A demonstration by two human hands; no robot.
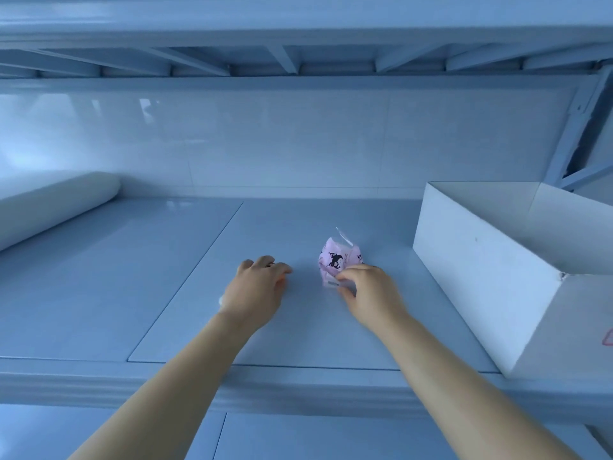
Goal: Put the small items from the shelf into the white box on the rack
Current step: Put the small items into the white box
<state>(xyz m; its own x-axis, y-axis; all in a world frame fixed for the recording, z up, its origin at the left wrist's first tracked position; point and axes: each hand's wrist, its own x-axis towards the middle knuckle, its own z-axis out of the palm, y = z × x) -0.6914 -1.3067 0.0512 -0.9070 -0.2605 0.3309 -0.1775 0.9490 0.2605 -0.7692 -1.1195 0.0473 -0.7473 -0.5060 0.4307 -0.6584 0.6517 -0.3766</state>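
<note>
A small pink packet (335,257) with black cartoon prints lies on the pale shelf (185,280), near its middle. My right hand (368,293) pinches the packet's near edge between thumb and fingers. My left hand (257,287) hovers just left of it, fingers loosely curled over the shelf surface and holding nothing. The white box (481,273) stands open-topped at the right end of the shelf, a short way right of the packet. Its inside is mostly hidden from this angle.
A white roll (49,207) lies along the left side of the shelf. A glossy white back wall (298,141) closes the rear, and the underside of an upper shelf (298,58) runs overhead. A metal upright (577,127) stands at the right.
</note>
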